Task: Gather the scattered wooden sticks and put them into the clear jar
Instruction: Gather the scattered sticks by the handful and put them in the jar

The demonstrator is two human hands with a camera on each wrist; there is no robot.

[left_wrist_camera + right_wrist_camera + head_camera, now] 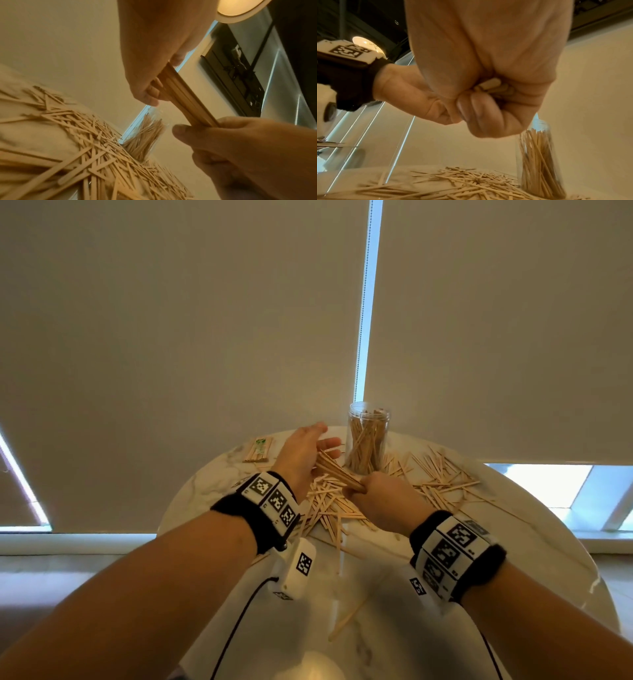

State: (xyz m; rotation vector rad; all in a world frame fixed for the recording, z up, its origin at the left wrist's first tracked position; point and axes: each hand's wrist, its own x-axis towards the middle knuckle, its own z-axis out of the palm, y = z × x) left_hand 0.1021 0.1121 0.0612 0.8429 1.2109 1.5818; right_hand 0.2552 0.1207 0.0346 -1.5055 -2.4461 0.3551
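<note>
A person's right hand (373, 494) was clenched around one end of a bundle of wooden sticks (337, 470), holding it above a round marble-patterned table (513, 542). The left hand (301, 453) met the bundle's far end with fingers mostly straight and spread, the palm against the stick tips. From the left wrist camera, the bundle (187, 100) appeared as flat, pale tan strips stacked side by side, running from the left hand (154, 54) down into the fist of the right hand (240, 148). From the right wrist camera, only the rounded ends of the sticks (491, 85) showed inside the curled fingers (479, 111).

The clear jar (367, 436) stood upright and open-topped near the table's far edge, just beyond the two hands, already holding many sticks that leaned at crossed angles against its wall. Loose sticks (329, 505) lay heaped on the tabletop beneath the hands, and another scatter (442, 477) spread out to the right of the jar. A single stick (347, 619) lay apart on the near side of the table. A banded pack of sticks (259, 450) rested at the table's far left.
</note>
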